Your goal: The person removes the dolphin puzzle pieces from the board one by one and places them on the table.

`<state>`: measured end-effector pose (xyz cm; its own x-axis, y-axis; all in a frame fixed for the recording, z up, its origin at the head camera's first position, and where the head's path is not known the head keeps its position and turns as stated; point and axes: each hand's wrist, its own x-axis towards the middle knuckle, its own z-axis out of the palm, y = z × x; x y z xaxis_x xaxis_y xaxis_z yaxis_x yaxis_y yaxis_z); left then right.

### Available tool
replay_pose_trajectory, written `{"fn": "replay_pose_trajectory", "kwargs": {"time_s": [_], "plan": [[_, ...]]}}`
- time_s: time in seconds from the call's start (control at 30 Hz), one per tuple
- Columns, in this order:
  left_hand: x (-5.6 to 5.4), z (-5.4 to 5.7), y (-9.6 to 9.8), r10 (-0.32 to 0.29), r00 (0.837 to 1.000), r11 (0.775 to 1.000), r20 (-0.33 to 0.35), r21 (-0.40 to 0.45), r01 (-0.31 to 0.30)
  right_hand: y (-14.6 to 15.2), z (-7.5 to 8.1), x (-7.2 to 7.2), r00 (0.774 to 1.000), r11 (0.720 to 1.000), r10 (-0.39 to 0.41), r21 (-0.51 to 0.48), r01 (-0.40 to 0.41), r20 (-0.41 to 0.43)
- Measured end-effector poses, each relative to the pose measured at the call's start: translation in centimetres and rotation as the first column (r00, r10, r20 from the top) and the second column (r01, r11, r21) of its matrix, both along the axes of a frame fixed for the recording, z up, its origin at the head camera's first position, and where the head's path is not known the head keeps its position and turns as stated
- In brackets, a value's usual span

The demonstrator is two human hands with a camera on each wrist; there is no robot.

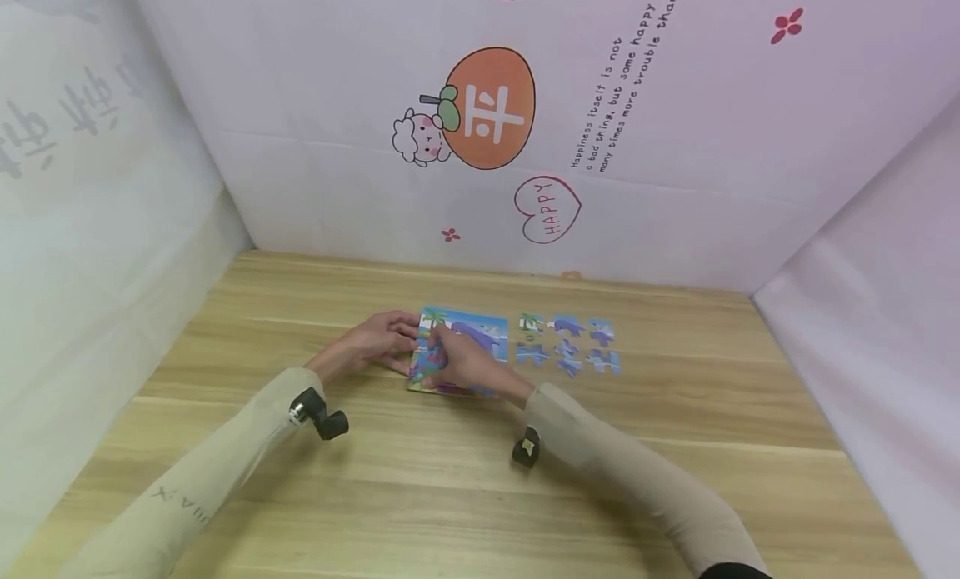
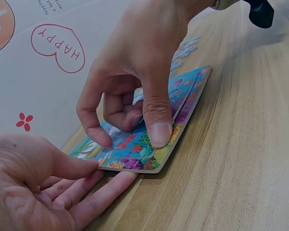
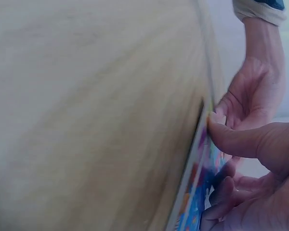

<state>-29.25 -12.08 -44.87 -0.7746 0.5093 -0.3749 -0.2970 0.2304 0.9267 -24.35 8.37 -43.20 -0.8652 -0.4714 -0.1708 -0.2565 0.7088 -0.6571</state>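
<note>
A puzzle board (image 1: 480, 333) with a dolphin and sea picture lies on the wooden table. My left hand (image 1: 380, 339) grips its left edge; in the left wrist view the thumb is at the edge and the fingers (image 2: 106, 195) reach lower, against its underside. Over the board is my right hand (image 1: 472, 364), its fingers bent and its thumb (image 2: 160, 132) touching the picture near the coral. Whether a piece sits between those fingers is hidden. To the right lie several loose puzzle pieces (image 1: 567, 327), some with dolphin parts.
The wooden table (image 1: 420, 496) reaches back to a white printed sheet (image 1: 337, 187) hanging as a wall. White cloth sides (image 1: 90, 271) stand at left and right. Each forearm carries a small black camera mount (image 1: 326, 421).
</note>
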Motion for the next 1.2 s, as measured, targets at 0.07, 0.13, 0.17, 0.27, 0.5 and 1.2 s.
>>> {"fn": "replay_pose_trajectory", "kwargs": {"time_s": [0.07, 0.13, 0.17, 0.27, 0.5, 1.2], "plan": [[-0.03, -0.03, 0.02, 0.008, 1.0, 1.0, 0.007, 0.003, -0.008, -0.06, 0.04, 0.1, 1.0, 1.0, -0.009, 0.005, 0.009, -0.001], [-0.05, -0.08, 0.03, 0.003, 1.0, 1.0, 0.002, 0.004, -0.003, -0.07, -0.01, 0.11, 1.0, 1.0, -0.014, 0.015, 0.015, -0.02], [-0.07, -0.13, 0.02, 0.002, 1.0, 1.0, 0.002, 0.003, -0.002, -0.07, -0.04, 0.09, 0.999, 1.0, -0.015, 0.022, 0.016, -0.033], [-0.06, -0.3, -0.04, -0.006, 1.0, 1.0, -0.006, -0.004, 0.006, -0.08, -0.09, 0.0, 0.998, 0.999, -0.013, 0.044, 0.015, -0.061], [-0.03, -0.54, -0.14, 0.002, 1.0, 1.0, -0.022, -0.001, -0.002, -0.13, -0.05, 0.04, 0.995, 0.999, 0.018, 0.049, -0.013, -0.098], [0.31, -0.31, -0.2, -0.003, 1.0, 1.0, -0.025, -0.006, 0.003, -0.18, 0.1, -0.2, 0.999, 0.999, -0.019, -0.033, 0.018, -0.027]]}}
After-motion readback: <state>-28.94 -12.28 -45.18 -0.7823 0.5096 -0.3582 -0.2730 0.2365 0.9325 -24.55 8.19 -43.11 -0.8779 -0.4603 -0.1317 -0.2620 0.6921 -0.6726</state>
